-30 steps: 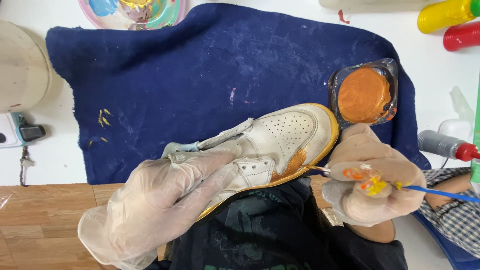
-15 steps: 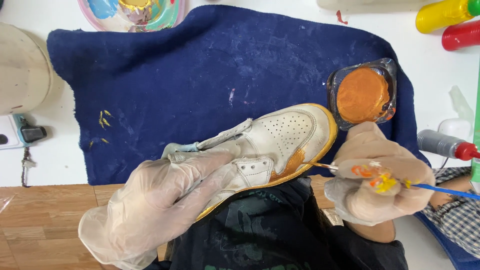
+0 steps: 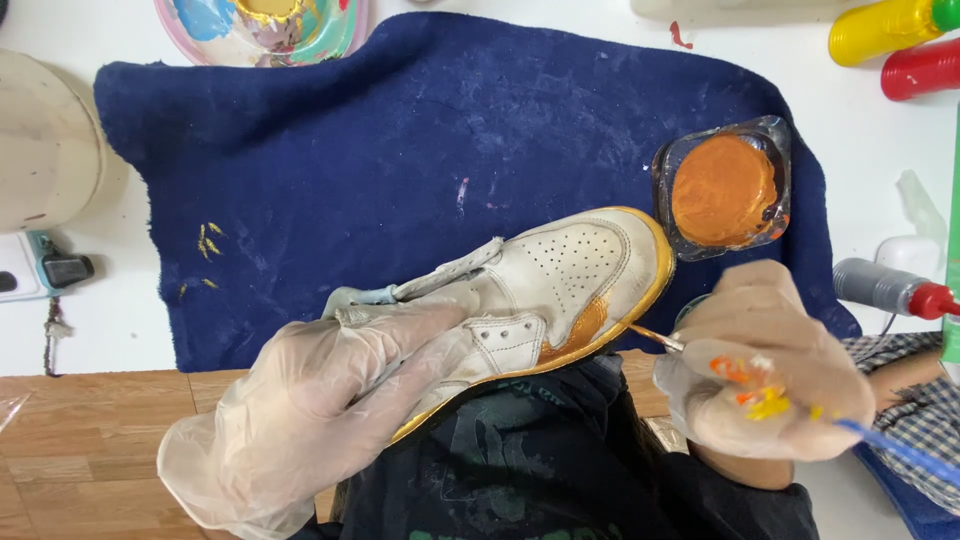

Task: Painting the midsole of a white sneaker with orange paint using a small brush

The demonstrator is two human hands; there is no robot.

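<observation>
Change: since a second ago the right hand (image 3: 765,365) has slid slightly toward the sneaker's side and the brush tip now sits nearer the gold patch; the sneaker and left hand have stayed put.
Sneaker (image 3: 540,300): white, with a gold-painted sole edge and a gold patch low on its side; it lies over the near edge of the blue towel (image 3: 400,170), partly above the person's dark lap.
Long axis: it runs diagonally, toe pointing up and to the right toward the tub of orange paint (image 3: 722,190), heel down and left under the left hand.
Left hand (image 3: 320,400): in a clear glove, fingers wrapped around the heel and collar, clamped on the sneaker, wrist coming from the lower left.
Right hand: also gloved and smeared with orange and yellow paint, fingers curled shut around a thin paintbrush (image 3: 655,337).
Paintbrush: blue handle trails out lower right, tip points left, touching or just beside the sole edge; which, I cannot tell.
Worktop (image 3: 130,300): white, carrying the towel, a paint palette (image 3: 265,25) at the top, and yellow (image 3: 880,30) and red bottles (image 3: 920,68) at the top right.
</observation>
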